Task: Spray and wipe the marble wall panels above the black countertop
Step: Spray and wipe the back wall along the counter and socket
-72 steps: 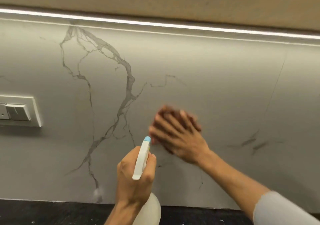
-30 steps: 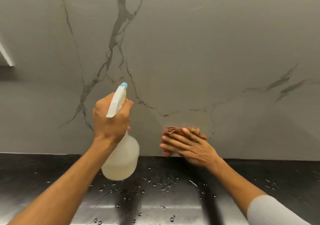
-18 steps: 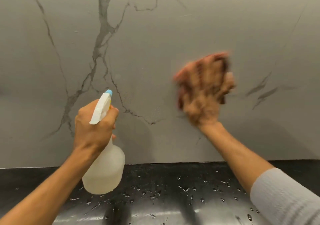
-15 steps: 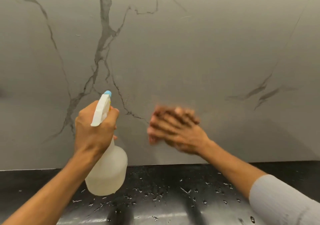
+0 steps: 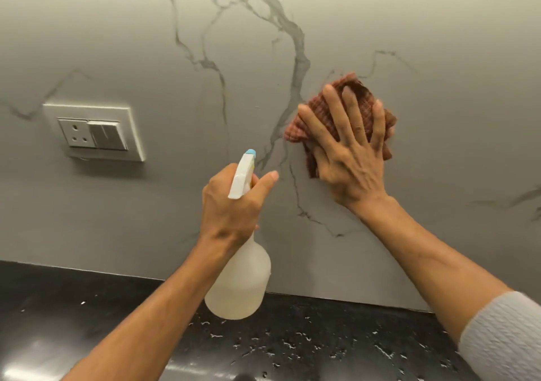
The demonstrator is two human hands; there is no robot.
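Marble wall panels (image 5: 409, 29) fill the frame above the wet black counter (image 5: 322, 345); wiping seems midway. Right hand (image 5: 348, 158), fingers spread, presses a reddish cloth (image 5: 319, 111) right of centre; left hand (image 5: 231, 208) grips the spray bottle (image 5: 240, 287), lower centre.

hands: 2 (image 5: 234, 205) (image 5: 348, 158) | spray bottle: 1 (image 5: 238, 290) | cloth: 1 (image 5: 316, 108) | wall socket plate: 1 (image 5: 93, 131) | worktop: 1 (image 5: 322, 336)
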